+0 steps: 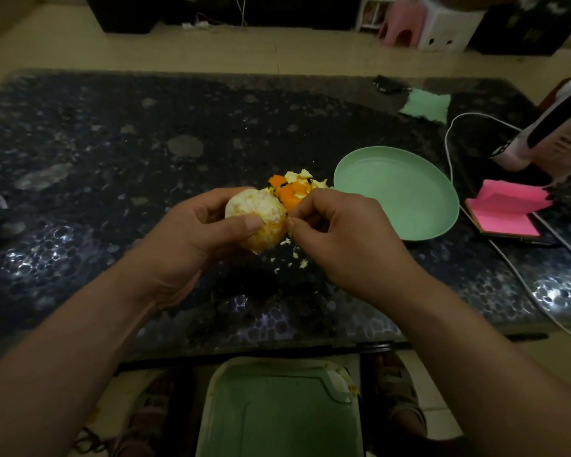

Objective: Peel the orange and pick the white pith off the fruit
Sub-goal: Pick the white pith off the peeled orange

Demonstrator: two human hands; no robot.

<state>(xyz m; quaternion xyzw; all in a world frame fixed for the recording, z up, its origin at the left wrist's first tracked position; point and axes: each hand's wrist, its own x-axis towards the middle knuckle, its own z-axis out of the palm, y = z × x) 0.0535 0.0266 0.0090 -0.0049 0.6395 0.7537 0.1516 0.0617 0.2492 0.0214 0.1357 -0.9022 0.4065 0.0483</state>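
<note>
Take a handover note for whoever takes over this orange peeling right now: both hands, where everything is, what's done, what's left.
Left grip holds the orange above the table, peel off as far as shows.
Right grip pinches pith at the orange's right side.
Peel pieces lie piled on the table beside the green plate; pith crumbs lie under the hands.
Done: peeling. Left: white pith covers much of the orange's top.

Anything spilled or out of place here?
Yes, minor mess: orange peel pieces are piled on the dark table, beside the green plate rather than on it. White pith crumbs lie scattered on the table below the orange that the left hand holds.
</note>
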